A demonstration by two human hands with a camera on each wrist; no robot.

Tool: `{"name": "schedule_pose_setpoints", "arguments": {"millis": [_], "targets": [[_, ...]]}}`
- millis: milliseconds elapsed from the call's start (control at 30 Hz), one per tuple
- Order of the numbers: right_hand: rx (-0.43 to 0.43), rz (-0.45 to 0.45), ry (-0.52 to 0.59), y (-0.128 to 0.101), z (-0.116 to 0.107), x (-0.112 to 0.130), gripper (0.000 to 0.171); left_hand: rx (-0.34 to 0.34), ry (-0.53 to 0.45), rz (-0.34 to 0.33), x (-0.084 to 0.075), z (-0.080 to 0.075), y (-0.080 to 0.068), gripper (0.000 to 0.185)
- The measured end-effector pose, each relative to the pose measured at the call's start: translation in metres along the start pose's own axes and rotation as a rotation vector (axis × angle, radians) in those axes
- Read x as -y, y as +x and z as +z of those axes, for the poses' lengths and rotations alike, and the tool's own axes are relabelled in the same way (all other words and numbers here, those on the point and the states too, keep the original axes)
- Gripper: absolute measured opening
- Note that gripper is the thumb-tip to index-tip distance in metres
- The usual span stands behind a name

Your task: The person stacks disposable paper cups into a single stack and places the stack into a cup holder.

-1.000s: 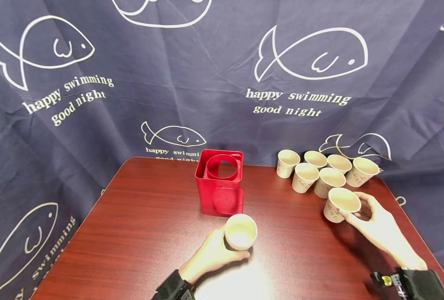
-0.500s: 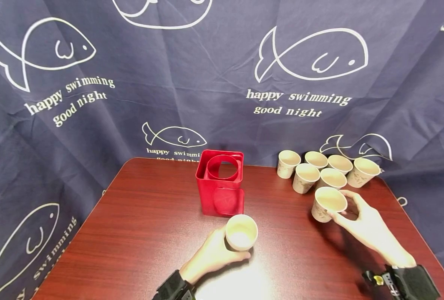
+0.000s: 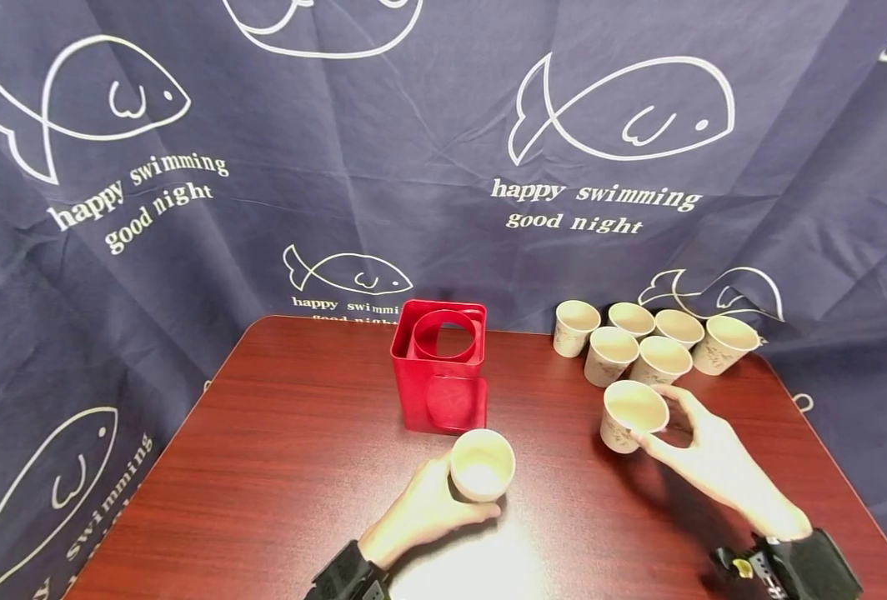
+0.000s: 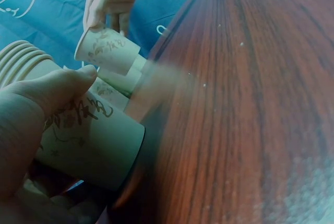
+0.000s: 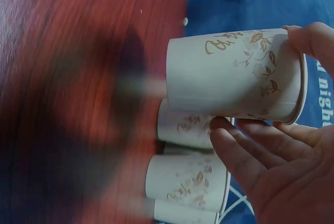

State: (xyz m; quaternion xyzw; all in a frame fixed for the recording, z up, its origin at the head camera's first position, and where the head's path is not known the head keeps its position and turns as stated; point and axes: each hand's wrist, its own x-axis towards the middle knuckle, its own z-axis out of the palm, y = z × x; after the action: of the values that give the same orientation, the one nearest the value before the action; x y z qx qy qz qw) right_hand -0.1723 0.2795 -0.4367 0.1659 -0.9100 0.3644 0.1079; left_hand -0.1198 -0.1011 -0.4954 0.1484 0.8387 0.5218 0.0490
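Nearest, the left hand (image 3: 423, 510) grips a stack of cups (image 3: 481, 464) from the side, thumb across the wall, resting it low on the tabletop (image 3: 278, 450); the left wrist view shows several nested rims, so this looks like the pile that is being built. Further right, the right hand (image 3: 702, 454) pinches a single cup (image 3: 629, 415) near the rim with fingertips and thumb, lifted clear of the wood, mouth up and slightly tilted; the forearm stretches in from the near right edge. Behind the stack stands a red holder (image 3: 440, 367) with a round opening. Farthest back right, six loose cups (image 3: 642, 342) cluster, touching, within the right hand's easy reach.
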Motion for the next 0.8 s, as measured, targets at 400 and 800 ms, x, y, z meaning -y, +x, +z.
{"name": "schedule_pose_setpoints", "arguments": {"millis": [400,800], "targets": [[0.069,-0.061,0.042,-0.002,0.018,0.023,0.066,0.009,-0.035,-0.001,0.0,0.0,0.0,0.066],[0.151,-0.148,0.059,0.0,0.021,0.046,0.068,0.005,-0.028,-0.006,0.0,0.0,0.0,0.067]]}}
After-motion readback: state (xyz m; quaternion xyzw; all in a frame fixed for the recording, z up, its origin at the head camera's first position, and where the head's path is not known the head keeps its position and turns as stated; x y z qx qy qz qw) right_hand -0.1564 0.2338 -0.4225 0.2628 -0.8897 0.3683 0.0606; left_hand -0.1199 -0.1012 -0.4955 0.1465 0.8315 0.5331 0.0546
